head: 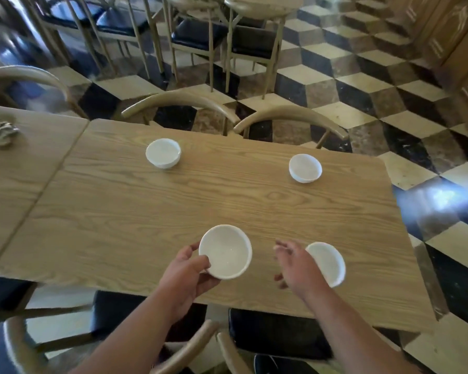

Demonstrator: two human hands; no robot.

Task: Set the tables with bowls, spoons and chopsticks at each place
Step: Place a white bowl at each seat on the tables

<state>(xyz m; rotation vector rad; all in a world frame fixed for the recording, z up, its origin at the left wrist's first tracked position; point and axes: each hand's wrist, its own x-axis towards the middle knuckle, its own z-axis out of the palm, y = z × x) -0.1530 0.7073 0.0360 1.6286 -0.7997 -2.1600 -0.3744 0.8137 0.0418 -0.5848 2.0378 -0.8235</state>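
Holding a white bowl (pixel 225 251) by its near-left rim, the left hand (pixel 185 276) has its thumb hooked over the edge and its fingers curled under the wall. The bowl sits tilted toward the camera at the near-left place; whether its base touches the bench (pixel 227 201) cannot be told. From that hand the bowl lies at about 1 o'clock, and as I judge it, only a short lowering and a release remain.

Just right of it, the right hand (pixel 295 265) is spread loosely and empty, fingers pointing to about 11 o'clock. A second bowl (pixel 328 263) stands on the bench at that hand's 3 o'clock, partly hidden behind its knuckles, apparently just beside them rather than gripped. The right hand is the nearer one for any nudge to that bowl.

Farther out, two more bowls stand upright at the far places: one (pixel 163 153) at 11 o'clock, one (pixel 305 168) at 1 o'clock, well apart. No spoons or chopsticks show anywhere on the bench, so that part looks not yet begun.
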